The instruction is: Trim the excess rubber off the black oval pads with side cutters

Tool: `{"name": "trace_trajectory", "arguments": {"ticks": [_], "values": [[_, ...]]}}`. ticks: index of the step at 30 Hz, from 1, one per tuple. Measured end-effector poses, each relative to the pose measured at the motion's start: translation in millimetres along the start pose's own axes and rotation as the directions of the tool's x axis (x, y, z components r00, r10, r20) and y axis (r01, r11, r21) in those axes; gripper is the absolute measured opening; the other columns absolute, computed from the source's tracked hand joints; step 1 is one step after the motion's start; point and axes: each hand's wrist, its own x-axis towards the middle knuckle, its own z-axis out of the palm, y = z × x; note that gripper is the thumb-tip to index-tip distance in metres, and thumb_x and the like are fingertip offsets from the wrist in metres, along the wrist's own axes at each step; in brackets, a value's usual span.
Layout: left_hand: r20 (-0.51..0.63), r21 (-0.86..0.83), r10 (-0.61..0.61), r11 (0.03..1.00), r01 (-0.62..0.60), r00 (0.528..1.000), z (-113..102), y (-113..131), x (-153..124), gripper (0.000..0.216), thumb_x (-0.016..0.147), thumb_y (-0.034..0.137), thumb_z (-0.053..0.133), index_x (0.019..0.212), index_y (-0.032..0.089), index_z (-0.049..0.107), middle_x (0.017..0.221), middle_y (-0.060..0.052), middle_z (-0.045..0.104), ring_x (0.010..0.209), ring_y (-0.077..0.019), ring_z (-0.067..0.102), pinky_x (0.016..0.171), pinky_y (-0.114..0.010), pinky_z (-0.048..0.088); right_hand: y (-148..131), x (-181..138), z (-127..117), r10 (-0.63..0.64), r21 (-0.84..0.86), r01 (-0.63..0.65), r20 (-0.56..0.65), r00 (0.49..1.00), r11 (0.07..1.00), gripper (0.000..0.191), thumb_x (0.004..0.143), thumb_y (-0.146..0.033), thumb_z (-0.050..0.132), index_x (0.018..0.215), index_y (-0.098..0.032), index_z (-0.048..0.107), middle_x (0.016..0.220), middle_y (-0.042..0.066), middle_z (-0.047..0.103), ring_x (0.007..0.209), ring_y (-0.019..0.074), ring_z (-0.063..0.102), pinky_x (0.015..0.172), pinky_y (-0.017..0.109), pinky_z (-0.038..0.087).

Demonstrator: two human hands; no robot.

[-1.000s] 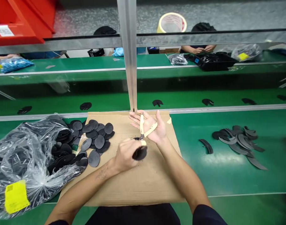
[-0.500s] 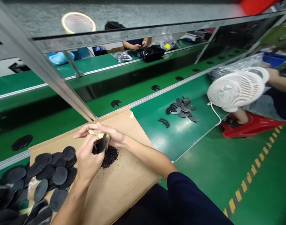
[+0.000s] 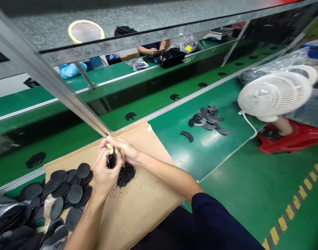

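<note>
My left hand (image 3: 104,173) is closed round a black oval rubber piece (image 3: 112,161), held on edge above a brown cardboard sheet (image 3: 138,205). My right hand (image 3: 122,150) is closed on a small cream-handled cutting tool (image 3: 114,151) pressed against that piece. A heap of black shavings (image 3: 125,174) lies on the cardboard just under both hands. To the left sits a pile of black oval pieces (image 3: 62,191).
Trimmed black crescent offcuts (image 3: 208,119) lie on the green table (image 3: 200,152) to the right. A white fan (image 3: 275,93) stands at the table's right end, beside another person on a red stool (image 3: 291,139). A slanted metal post (image 3: 57,93) rises behind the cardboard. Single black pieces ride the conveyor (image 3: 174,97).
The camera has swung to the right, bringing the fan and floor into view. My right hand went from open-fingered to closed, and the black piece now sits between both hands.
</note>
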Motion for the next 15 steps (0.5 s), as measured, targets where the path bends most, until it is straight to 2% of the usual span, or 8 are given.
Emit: {"name": "trace_trajectory", "arguments": {"ticks": [2, 4, 6, 8, 10, 12, 15], "values": [[0.025, -0.129, -0.135, 0.982, 0.137, 0.991, 0.8, 4.4, 0.5, 0.020, 0.090, 0.031, 0.064, 0.076, 0.018, 0.057, 0.071, 0.001, 0.056, 0.067, -0.0125, 0.051, 0.065, -0.025, 0.044, -3.1, 0.9, 1.3, -0.022, 0.042, 0.026, -0.086, 0.996, 0.999, 0.034, 0.099, -0.051, 0.060, 0.086, -0.019, 0.063, 0.072, -0.003, 0.066, 0.067, 0.0088, 0.061, 0.067, 0.017, 0.051], [0.068, -0.277, -0.303, 0.910, 0.310, 0.951, 2.0, 6.1, 2.3, 0.029, 0.090, 0.042, 0.066, 0.075, 0.018, 0.059, 0.068, 0.001, 0.056, 0.062, -0.0112, 0.049, 0.061, -0.024, 0.042, -9.1, 2.1, 1.4, -0.019, 0.077, 0.032, -0.159, 0.987, 0.997, 0.041, 0.098, -0.057, 0.059, 0.085, -0.019, 0.061, 0.073, -0.002, 0.066, 0.065, 0.0092, 0.062, 0.065, 0.018, 0.052], [0.123, -0.418, -0.449, 0.785, 0.456, 0.885, 2.7, 4.4, 5.3, 0.040, 0.087, 0.053, 0.071, 0.075, 0.017, 0.059, 0.064, 0.002, 0.054, 0.057, -0.0097, 0.045, 0.055, -0.023, 0.039, -15.8, 3.6, 0.3, -0.002, 0.084, 0.014, -0.136, 0.991, 0.996, 0.044, 0.098, -0.061, 0.057, 0.088, -0.018, 0.061, 0.076, -0.001, 0.067, 0.067, 0.0107, 0.064, 0.063, 0.020, 0.053], [0.185, -0.553, -0.533, 0.638, 0.536, 0.826, 2.2, 1.5, 9.0, 0.048, 0.083, 0.060, 0.074, 0.072, 0.017, 0.058, 0.057, 0.004, 0.047, 0.050, -0.0073, 0.039, 0.050, -0.021, 0.032, -20.9, 4.4, -0.6, 0.004, 0.074, 0.003, -0.087, 0.996, 0.997, 0.046, 0.097, -0.064, 0.055, 0.091, -0.019, 0.061, 0.078, 0.000, 0.068, 0.065, 0.0113, 0.063, 0.057, 0.021, 0.052], [0.267, -0.657, -0.546, 0.499, 0.565, 0.794, 0.9, -0.4, 12.8, 0.051, 0.082, 0.063, 0.075, 0.073, 0.016, 0.059, 0.050, 0.008, 0.038, 0.044, -0.0050, 0.030, 0.046, -0.020, 0.025, -23.6, 4.3, -0.7, -0.008, 0.049, 0.011, -0.064, 0.998, 0.999, 0.046, 0.096, -0.064, 0.056, 0.093, -0.019, 0.062, 0.080, 0.000, 0.067, 0.061, 0.0107, 0.060, 0.055, 0.021, 0.051], [0.342, -0.722, -0.517, 0.389, 0.572, 0.784, -0.3, -1.4, 15.9, 0.054, 0.084, 0.068, 0.071, 0.076, 0.016, 0.061, 0.046, 0.010, 0.028, 0.039, -0.0036, 0.021, 0.043, -0.019, 0.020, -24.7, 3.6, -1.2, -0.034, -0.014, 0.033, -0.063, 0.997, 0.999, 0.045, 0.094, -0.063, 0.060, 0.094, -0.019, 0.063, 0.081, -0.001, 0.066, 0.060, 0.0096, 0.058, 0.057, 0.022, 0.051], [0.417, -0.755, -0.468, 0.299, 0.583, 0.779, -0.7, -4.9, 17.5, 0.068, 0.084, 0.083, 0.056, 0.079, 0.015, 0.062, 0.045, 0.012, 0.020, 0.037, -0.0031, 0.013, 0.042, -0.018, 0.016, -25.9, 3.4, -4.6, -0.132, -0.245, 0.109, -0.078, 0.988, 0.963, 0.039, 0.090, -0.058, 0.066, 0.096, -0.019, 0.063, 0.081, -0.002, 0.064, 0.062, 0.0090, 0.055, 0.060, 0.022, 0.047]]}}
